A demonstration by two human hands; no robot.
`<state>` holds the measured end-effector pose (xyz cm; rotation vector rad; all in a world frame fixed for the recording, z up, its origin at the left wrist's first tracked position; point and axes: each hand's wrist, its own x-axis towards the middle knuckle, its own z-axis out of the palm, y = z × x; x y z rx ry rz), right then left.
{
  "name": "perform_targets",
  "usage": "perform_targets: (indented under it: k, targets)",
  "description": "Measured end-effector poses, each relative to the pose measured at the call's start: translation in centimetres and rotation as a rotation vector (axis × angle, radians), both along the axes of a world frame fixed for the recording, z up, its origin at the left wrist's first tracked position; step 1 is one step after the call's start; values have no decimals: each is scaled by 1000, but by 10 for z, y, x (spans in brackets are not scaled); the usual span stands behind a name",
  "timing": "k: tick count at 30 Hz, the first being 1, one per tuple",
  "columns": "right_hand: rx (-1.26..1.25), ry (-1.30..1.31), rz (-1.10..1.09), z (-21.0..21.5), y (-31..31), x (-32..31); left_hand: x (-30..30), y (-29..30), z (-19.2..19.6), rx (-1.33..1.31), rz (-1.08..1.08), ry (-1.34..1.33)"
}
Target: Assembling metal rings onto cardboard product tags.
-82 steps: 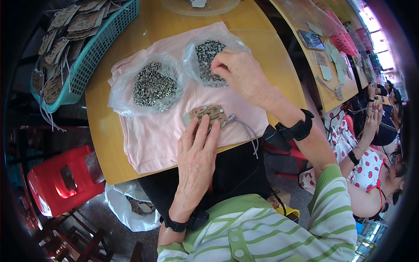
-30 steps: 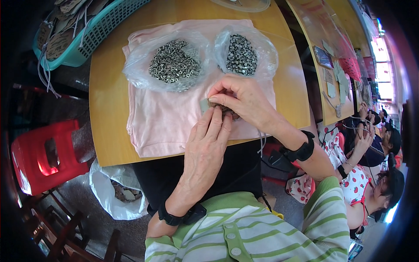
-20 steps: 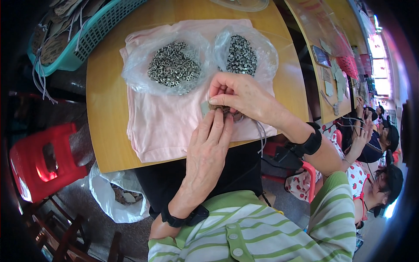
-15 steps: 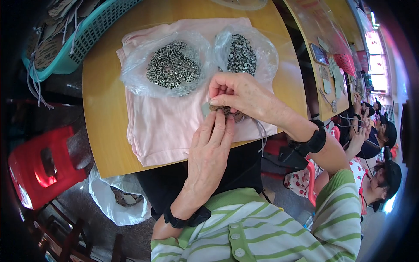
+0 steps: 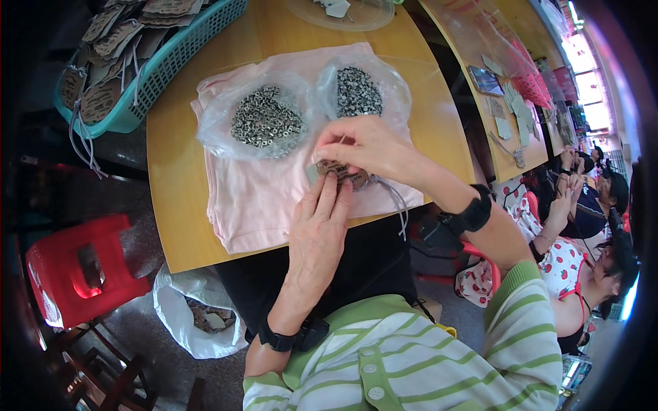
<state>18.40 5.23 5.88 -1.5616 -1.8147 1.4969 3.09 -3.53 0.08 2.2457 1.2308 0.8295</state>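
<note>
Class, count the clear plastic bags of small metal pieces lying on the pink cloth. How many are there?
2. One bag lies on the left part of the pink cloth; the other bag lies to its right, just above the right hand. None seems hidden.

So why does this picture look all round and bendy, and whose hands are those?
A small camera sits on a person's head and looks down, and its wide lens bends straight edges. The hands are that person's own. The left hand presses flat on a small brown cardboard tag. The right hand pinches something at the tag, too small to make out. Both work over a folded pink cloth on a yellow wooden table. Two clear plastic bags of tiny metal rings lie on the cloth. A turquoise plastic basket of more tags stands at the left.
</note>
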Motion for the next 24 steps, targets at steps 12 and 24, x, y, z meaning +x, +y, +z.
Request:
perform_targets:
  k: [12,24]
  targets:
    - [515,-178,-271,-19,-70,43,-14,22,9,-126,112,-313]
    - [419,84,-218,-8,-85,54,-8,41,29,-72,-33,-144]
